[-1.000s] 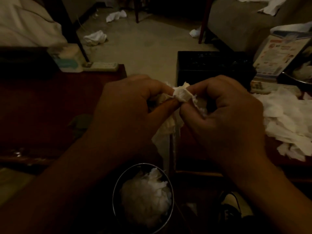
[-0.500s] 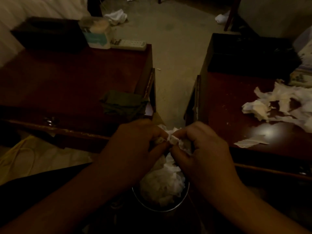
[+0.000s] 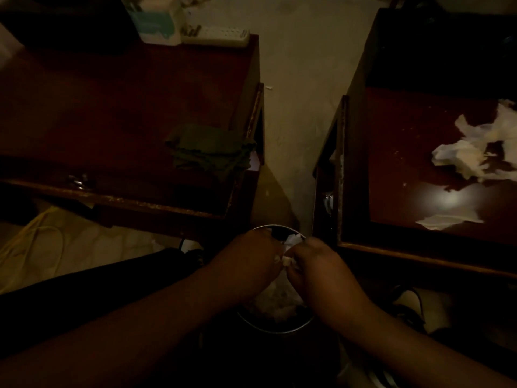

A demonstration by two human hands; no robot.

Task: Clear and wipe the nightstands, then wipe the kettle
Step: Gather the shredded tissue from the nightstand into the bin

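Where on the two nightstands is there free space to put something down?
The left nightstand has a wide bare patch, bordered by the tissue box and power strip at the back and the green cloth at the front right. The right nightstand is bare only along its left side; crumpled tissues crowd the rest.

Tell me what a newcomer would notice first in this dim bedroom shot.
First, the left hand and right hand meeting at bottom centre, pinching a scrap of white tissue over a round metal bin already holding tissue. Next, the crumpled white tissues strewn on the right nightstand. Last, a folded green cloth at the near corner of the left nightstand.
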